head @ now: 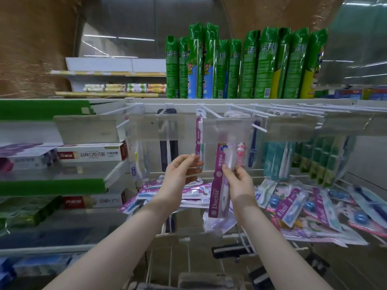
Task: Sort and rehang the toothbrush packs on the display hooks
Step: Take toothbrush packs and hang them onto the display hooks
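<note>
My right hand (237, 182) grips a purple "Doctor" toothbrush pack (217, 191), held upright with its top tucked behind a clear price-tag flap (227, 130) on a white display hook (211, 111). My left hand (182, 170) pinches the lower end of another purple pack (199, 135) that hangs from the hook just to the left. A loose heap of purple, teal and blue toothbrush packs (310, 208) lies on the wire rack below and to the right. More packs (278, 162) hang in rows further right.
Green spray cans (245, 65) stand on the shelf above the hooks. Toothpaste boxes (92, 152) fill green-edged shelves at the left. Dark toothbrush packs (167, 151) hang left of centre. Several empty white hooks (303, 108) jut out at the upper right.
</note>
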A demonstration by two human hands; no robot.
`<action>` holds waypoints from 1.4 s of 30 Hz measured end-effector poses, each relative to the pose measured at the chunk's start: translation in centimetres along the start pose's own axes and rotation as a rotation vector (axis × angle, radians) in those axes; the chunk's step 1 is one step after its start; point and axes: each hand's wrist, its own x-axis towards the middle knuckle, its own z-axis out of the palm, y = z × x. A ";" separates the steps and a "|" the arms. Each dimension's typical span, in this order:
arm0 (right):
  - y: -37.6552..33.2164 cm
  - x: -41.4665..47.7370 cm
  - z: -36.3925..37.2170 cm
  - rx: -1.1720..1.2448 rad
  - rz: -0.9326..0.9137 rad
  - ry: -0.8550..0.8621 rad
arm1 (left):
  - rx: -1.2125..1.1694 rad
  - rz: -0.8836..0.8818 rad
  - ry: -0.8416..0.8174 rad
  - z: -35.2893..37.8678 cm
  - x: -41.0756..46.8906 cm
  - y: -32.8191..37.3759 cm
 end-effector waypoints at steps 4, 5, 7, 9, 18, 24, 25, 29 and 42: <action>0.1 0.4 0.4 -0.028 -0.028 -0.004 | 0.001 -0.021 -0.020 -0.3 0.2 -0.4; 0.1 0.5 0.4 -0.035 -0.034 -0.008 | 0.002 -0.027 -0.021 -0.3 0.2 -0.5; 0.1 0.7 0.6 -0.048 -0.054 -0.029 | -0.003 -0.034 -0.024 -0.4 0.4 -0.5; 0.2 0.9 0.7 -0.058 -0.063 -0.047 | 0.000 -0.037 -0.027 -0.5 0.5 -0.6; 0.5 1.9 0.8 -0.126 -0.088 -0.115 | 0.036 -0.013 -0.049 -0.8 1.0 -0.6; 0.6 2.3 0.4 -0.170 -0.117 -0.118 | 0.088 0.022 -0.092 -0.2 1.3 -0.5; 0.6 2.4 0.3 -0.173 -0.126 -0.116 | 0.095 0.025 -0.101 -0.1 1.4 -0.5; 0.8 2.5 0.0 -0.162 -0.168 -0.107 | 0.120 0.031 -0.118 0.3 1.4 -0.6; 1.7 2.4 0.5 -0.259 -0.160 -0.248 | 0.059 0.135 -0.112 1.4 1.7 0.6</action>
